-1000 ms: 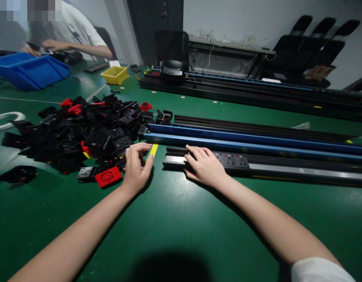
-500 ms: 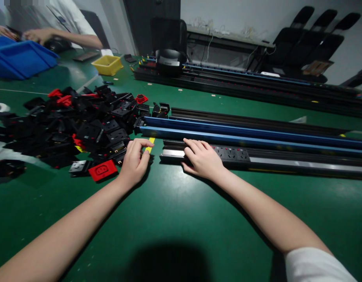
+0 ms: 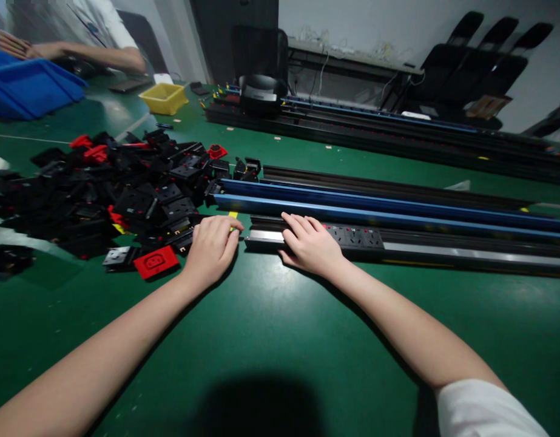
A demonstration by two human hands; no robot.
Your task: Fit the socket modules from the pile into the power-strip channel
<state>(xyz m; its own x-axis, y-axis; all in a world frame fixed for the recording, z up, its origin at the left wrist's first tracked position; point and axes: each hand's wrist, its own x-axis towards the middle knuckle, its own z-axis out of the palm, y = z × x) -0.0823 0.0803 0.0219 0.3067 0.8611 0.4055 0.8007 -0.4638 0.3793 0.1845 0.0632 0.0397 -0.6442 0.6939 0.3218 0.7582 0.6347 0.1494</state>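
My right hand (image 3: 311, 247) rests over a black aluminium rail (image 3: 443, 254), fingertips on its far side and thumb on its near side. Just right of that hand, black socket modules (image 3: 355, 237) sit in the rail. Close to the rail's left end is my left hand (image 3: 212, 247), its fingers bent and closed; what they hold, if anything, is hidden under them. Left of it lies a red socket module (image 3: 156, 263) beside a white-faced one (image 3: 119, 258), at the front of a pile of black socket modules (image 3: 138, 194).
Blue rails (image 3: 398, 213) lie parallel behind the black one. Further back stretches a row of long dark rails (image 3: 375, 130). A yellow bin (image 3: 164, 99) and a blue bin (image 3: 34, 88) stand at the left, where another person's arm (image 3: 102, 57) shows. Yellow tape (image 3: 233, 215) marks the table.
My left hand has shifted slightly right, its fingertips nearer the rail's end. My right hand stays on the rail. The other person's hands have moved left above the blue bin.
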